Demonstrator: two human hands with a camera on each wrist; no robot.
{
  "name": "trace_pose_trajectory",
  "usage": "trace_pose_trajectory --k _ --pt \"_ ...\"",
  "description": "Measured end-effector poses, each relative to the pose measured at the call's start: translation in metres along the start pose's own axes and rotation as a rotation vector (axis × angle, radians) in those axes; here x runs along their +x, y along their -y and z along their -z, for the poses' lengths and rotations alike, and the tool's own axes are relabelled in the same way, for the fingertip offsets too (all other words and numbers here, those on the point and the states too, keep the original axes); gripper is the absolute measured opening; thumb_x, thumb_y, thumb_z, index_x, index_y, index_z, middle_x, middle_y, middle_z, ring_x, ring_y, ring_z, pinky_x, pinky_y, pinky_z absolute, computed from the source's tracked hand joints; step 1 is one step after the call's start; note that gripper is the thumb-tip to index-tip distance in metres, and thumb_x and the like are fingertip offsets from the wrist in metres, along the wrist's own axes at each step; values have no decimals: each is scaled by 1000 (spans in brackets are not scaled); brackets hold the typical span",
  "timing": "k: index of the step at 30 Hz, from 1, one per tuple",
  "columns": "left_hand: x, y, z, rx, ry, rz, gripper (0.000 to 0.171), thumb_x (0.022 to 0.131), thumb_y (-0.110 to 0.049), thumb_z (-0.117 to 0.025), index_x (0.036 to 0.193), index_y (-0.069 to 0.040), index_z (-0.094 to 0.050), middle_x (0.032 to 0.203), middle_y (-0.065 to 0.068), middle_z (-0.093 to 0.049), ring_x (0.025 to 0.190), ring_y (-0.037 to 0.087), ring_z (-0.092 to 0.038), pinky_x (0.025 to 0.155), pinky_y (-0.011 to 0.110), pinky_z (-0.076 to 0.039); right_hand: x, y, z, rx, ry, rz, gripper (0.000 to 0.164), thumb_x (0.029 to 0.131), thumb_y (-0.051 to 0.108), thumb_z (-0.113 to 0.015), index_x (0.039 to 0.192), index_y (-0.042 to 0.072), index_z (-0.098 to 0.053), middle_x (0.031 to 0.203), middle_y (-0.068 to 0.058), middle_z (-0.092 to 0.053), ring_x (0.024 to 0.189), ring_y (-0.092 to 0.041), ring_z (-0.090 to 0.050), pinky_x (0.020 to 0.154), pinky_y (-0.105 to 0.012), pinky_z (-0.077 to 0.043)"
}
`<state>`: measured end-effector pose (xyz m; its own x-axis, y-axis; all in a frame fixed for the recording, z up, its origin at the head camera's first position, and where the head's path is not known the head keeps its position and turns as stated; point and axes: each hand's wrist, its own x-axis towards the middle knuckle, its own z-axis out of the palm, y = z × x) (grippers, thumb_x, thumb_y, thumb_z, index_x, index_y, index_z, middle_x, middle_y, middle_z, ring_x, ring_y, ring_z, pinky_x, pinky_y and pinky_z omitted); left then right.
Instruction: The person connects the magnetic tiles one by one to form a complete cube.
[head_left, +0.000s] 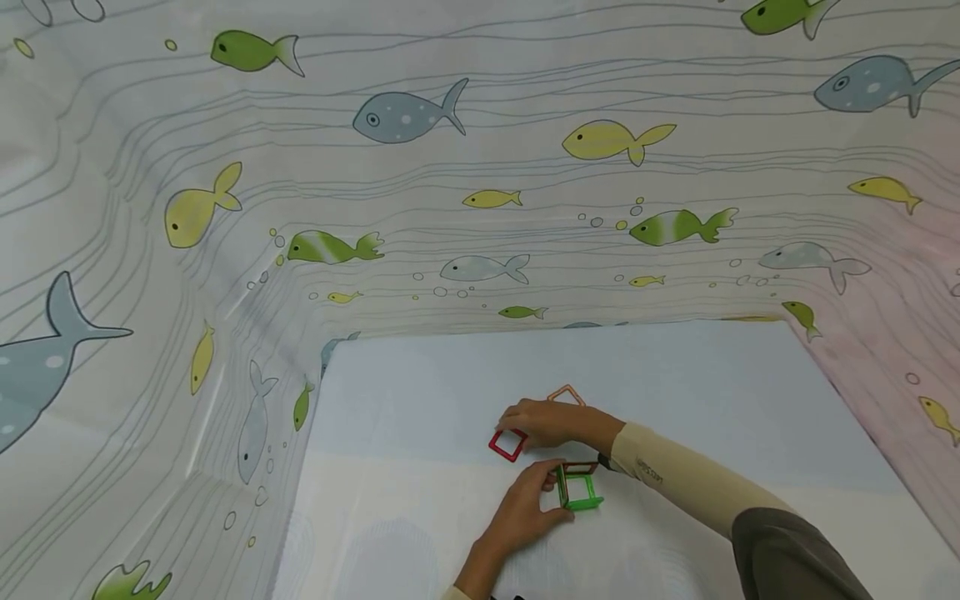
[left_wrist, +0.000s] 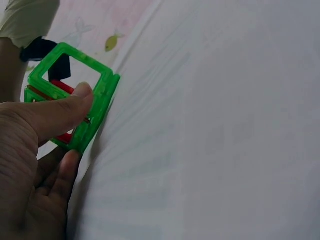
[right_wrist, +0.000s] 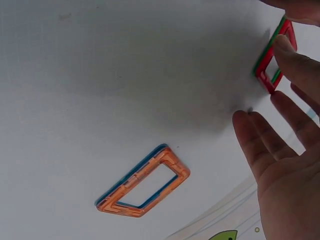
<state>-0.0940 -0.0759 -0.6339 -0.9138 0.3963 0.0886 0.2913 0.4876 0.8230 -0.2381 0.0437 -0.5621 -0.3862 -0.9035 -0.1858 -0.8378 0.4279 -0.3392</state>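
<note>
My left hand (head_left: 525, 508) grips a small box-like build of magnetic tiles (head_left: 583, 504), with green and red frames joined at their edges. In the left wrist view, the thumb lies across a green square frame (left_wrist: 86, 59), and a fingertip touches its lower corner. Farther forward, my right hand (head_left: 551, 422) pinches a red square tile (head_left: 501, 452) close to the tabletop. The right wrist view shows the thumb over this red tile (right_wrist: 265, 81), a fingertip at its corner and green along its far edge. The other right fingers are loosely spread.
An orange tile (right_wrist: 176, 162), with a blue one (right_wrist: 125, 177) directly under it, lies on the white tabletop (head_left: 420, 383) behind my right hand. Fish-printed sheeting (head_left: 420, 225) rises beyond the back edge and along both sides.
</note>
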Motion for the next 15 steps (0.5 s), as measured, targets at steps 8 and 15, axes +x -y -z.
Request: trace_pose_trajectory --k 8,15 --pt "-1 0 0 32 -13 -9 77 80 -32 -84 145 -25 -44 127 -8 -58 108 2 -57 94 20 -51 2 0 -4 -68 -6 -3 49 90 21 -75 137 22 -59 127 4 -61 113 -11 -55 91 -20 -51" --pt "-2 -3 0 42 -9 12 77 80 -33 -84 145 -27 -44 126 -10 -58 108 2 -56 95 22 -51 3 -2 -5 -175 -20 -1 53 88 32 -77 137 22 -60 118 4 -58 101 -8 -52 83 -18 -49"
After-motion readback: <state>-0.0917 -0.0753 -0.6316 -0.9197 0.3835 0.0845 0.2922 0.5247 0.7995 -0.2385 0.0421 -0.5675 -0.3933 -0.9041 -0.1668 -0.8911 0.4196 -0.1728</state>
